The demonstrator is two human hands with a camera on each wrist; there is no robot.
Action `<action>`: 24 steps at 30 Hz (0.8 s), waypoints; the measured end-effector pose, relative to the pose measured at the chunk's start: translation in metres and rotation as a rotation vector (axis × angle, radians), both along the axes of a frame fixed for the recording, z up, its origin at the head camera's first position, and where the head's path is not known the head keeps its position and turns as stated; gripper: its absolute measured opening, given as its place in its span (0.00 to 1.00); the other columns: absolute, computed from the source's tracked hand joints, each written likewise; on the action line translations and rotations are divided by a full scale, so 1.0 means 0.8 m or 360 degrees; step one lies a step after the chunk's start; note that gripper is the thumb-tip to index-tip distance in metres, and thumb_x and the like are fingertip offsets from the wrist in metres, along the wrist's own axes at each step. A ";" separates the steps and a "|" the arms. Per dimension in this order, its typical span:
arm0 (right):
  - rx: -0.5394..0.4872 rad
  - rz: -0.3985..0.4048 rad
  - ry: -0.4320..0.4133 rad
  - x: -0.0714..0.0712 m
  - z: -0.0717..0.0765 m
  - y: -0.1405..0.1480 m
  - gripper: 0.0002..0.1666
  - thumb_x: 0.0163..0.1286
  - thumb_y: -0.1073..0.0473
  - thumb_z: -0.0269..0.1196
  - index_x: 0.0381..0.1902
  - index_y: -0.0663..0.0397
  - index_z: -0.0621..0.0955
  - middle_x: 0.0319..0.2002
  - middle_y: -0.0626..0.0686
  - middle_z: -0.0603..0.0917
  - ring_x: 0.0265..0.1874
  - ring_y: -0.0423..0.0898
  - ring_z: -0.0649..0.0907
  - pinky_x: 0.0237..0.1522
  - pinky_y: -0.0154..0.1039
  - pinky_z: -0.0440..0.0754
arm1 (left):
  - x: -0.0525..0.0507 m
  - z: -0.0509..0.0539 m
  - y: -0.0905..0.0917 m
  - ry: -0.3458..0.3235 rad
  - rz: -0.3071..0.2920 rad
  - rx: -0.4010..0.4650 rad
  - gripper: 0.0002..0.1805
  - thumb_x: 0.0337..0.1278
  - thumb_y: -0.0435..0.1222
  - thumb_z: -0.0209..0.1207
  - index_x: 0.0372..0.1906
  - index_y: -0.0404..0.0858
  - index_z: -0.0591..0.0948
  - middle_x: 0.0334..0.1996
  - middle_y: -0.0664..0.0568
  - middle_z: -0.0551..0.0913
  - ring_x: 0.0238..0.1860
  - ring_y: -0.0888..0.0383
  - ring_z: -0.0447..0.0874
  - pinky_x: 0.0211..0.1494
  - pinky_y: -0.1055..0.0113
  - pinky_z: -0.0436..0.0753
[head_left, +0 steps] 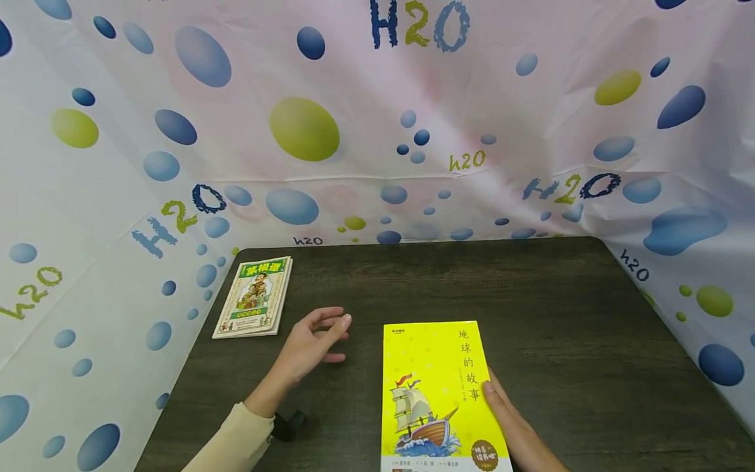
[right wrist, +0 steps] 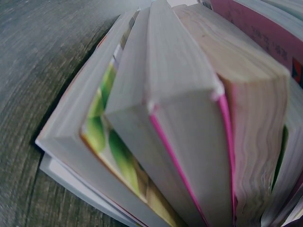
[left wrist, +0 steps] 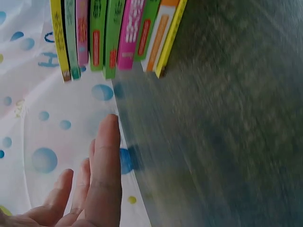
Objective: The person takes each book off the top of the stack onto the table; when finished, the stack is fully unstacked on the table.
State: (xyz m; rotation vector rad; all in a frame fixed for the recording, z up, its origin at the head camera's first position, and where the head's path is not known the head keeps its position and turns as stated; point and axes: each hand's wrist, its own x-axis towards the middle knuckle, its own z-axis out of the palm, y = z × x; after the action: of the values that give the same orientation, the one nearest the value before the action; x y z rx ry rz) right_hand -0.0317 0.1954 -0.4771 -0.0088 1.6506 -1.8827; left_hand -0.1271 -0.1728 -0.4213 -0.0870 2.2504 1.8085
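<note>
A yellow book [head_left: 430,387] with a sailing ship on its cover lies face up at the front of the table. It tops a stack whose spines [left wrist: 113,38] show in the left wrist view and whose page edges [right wrist: 189,137] fill the right wrist view. My right hand [head_left: 519,429] holds the yellow book's right edge, thumb on the cover; its other fingers are mostly hidden. My left hand [head_left: 318,341] is held over the table left of the stack, fingers loosely bent around nothing. Beyond it lies a green and cream book [head_left: 253,296], apparently on another one.
The dark wooden table [head_left: 448,282] is bordered at the back and sides by a white sheet [head_left: 366,85] with blue and green dots. A black strap piece [head_left: 288,426] sits at my left wrist.
</note>
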 end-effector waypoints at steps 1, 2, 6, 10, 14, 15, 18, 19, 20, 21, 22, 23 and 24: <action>0.0001 -0.0002 -0.0003 0.000 0.000 0.000 0.46 0.85 0.29 0.30 0.83 0.35 0.23 0.70 0.66 0.64 0.60 0.52 0.82 0.58 0.43 0.83 | 0.002 0.000 0.003 -0.0002 0.0001 0.0007 0.31 0.70 0.51 0.67 0.71 0.42 0.75 0.63 0.40 0.81 0.60 0.40 0.86 0.46 0.50 0.93; 0.0001 -0.0003 -0.0009 0.000 0.001 0.000 0.46 0.85 0.29 0.30 0.83 0.35 0.23 0.70 0.66 0.64 0.59 0.52 0.83 0.58 0.43 0.83 | 0.004 -0.001 0.006 -0.0003 -0.0002 0.0009 0.31 0.69 0.51 0.67 0.71 0.42 0.76 0.63 0.40 0.81 0.60 0.39 0.87 0.45 0.51 0.93; 0.0026 -0.0010 -0.0035 0.000 0.002 -0.001 0.47 0.84 0.28 0.31 0.83 0.36 0.23 0.68 0.66 0.66 0.58 0.51 0.83 0.57 0.43 0.84 | 0.012 -0.005 0.016 -0.0011 -0.0018 -0.0006 0.32 0.68 0.51 0.68 0.70 0.43 0.76 0.62 0.41 0.82 0.58 0.40 0.87 0.42 0.53 0.94; 0.0042 -0.0015 -0.0029 0.001 0.002 0.000 0.48 0.84 0.28 0.31 0.84 0.38 0.23 0.68 0.66 0.66 0.58 0.52 0.83 0.57 0.43 0.84 | 0.019 -0.010 0.025 -0.0031 -0.0053 -0.0013 0.33 0.68 0.52 0.67 0.71 0.41 0.75 0.63 0.40 0.81 0.58 0.39 0.87 0.42 0.53 0.94; 0.0052 -0.0020 -0.0009 0.001 0.000 0.000 0.48 0.84 0.29 0.31 0.84 0.39 0.24 0.67 0.67 0.66 0.58 0.52 0.83 0.57 0.43 0.83 | 0.026 -0.014 0.032 -0.0056 -0.0094 -0.0022 0.37 0.68 0.53 0.67 0.73 0.38 0.73 0.64 0.39 0.79 0.59 0.39 0.86 0.41 0.52 0.94; 0.0047 -0.0019 -0.0014 0.000 0.000 0.000 0.48 0.84 0.28 0.32 0.84 0.38 0.24 0.68 0.67 0.66 0.58 0.52 0.83 0.57 0.43 0.83 | 0.028 -0.014 0.034 -0.0068 -0.0101 -0.0019 0.37 0.68 0.53 0.67 0.73 0.38 0.73 0.65 0.39 0.79 0.59 0.39 0.86 0.41 0.51 0.94; 0.0025 -0.0015 -0.0026 0.000 0.001 0.000 0.48 0.84 0.28 0.32 0.84 0.37 0.24 0.67 0.66 0.67 0.58 0.52 0.83 0.57 0.43 0.83 | 0.035 -0.017 0.038 -0.0092 -0.0138 -0.0030 0.39 0.68 0.54 0.67 0.74 0.36 0.72 0.66 0.38 0.78 0.59 0.39 0.86 0.42 0.50 0.94; 0.0021 -0.0012 -0.0030 0.000 0.001 -0.001 0.48 0.84 0.28 0.32 0.84 0.37 0.24 0.68 0.66 0.67 0.59 0.52 0.83 0.57 0.43 0.83 | 0.037 -0.017 0.040 -0.0100 -0.0149 -0.0034 0.40 0.68 0.55 0.67 0.74 0.36 0.71 0.66 0.38 0.78 0.59 0.39 0.86 0.42 0.50 0.94; 0.0016 -0.0010 -0.0034 0.000 0.001 -0.001 0.48 0.84 0.28 0.32 0.84 0.36 0.24 0.68 0.66 0.67 0.59 0.52 0.83 0.58 0.43 0.83 | 0.038 -0.017 0.041 -0.0110 -0.0159 -0.0041 0.41 0.68 0.56 0.67 0.74 0.35 0.71 0.67 0.38 0.77 0.59 0.40 0.86 0.41 0.51 0.94; 0.0014 -0.0012 -0.0039 0.000 0.001 -0.001 0.48 0.84 0.27 0.32 0.84 0.36 0.24 0.68 0.66 0.67 0.59 0.52 0.83 0.58 0.43 0.83 | 0.039 -0.018 0.043 -0.0121 -0.0169 -0.0054 0.42 0.67 0.57 0.67 0.75 0.35 0.71 0.67 0.38 0.77 0.58 0.41 0.86 0.41 0.52 0.94; 0.0016 -0.0015 -0.0038 0.000 0.001 0.000 0.48 0.84 0.27 0.32 0.84 0.36 0.24 0.68 0.66 0.67 0.59 0.52 0.83 0.58 0.43 0.83 | 0.040 -0.019 0.044 -0.0138 -0.0177 -0.0065 0.43 0.67 0.58 0.67 0.75 0.35 0.70 0.67 0.38 0.77 0.57 0.42 0.86 0.41 0.53 0.94; 0.0018 -0.0018 -0.0039 0.000 0.001 0.000 0.48 0.84 0.27 0.32 0.84 0.36 0.24 0.68 0.66 0.67 0.59 0.52 0.82 0.58 0.43 0.82 | 0.041 -0.019 0.046 -0.0150 -0.0185 -0.0073 0.44 0.66 0.58 0.67 0.75 0.35 0.70 0.67 0.37 0.77 0.57 0.44 0.86 0.40 0.53 0.94; 0.0023 -0.0020 -0.0033 0.001 0.001 0.000 0.48 0.84 0.27 0.32 0.84 0.36 0.24 0.69 0.66 0.66 0.60 0.52 0.82 0.58 0.43 0.82 | 0.043 -0.018 0.048 -0.0162 -0.0195 -0.0083 0.45 0.66 0.59 0.67 0.75 0.35 0.70 0.67 0.37 0.76 0.56 0.46 0.86 0.40 0.54 0.94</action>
State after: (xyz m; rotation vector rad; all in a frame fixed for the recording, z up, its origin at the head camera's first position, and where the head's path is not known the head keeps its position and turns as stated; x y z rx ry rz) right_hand -0.0312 0.1951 -0.4766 0.0270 1.6544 -1.8740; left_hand -0.0930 -0.1347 -0.4360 -0.0483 2.1829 1.6459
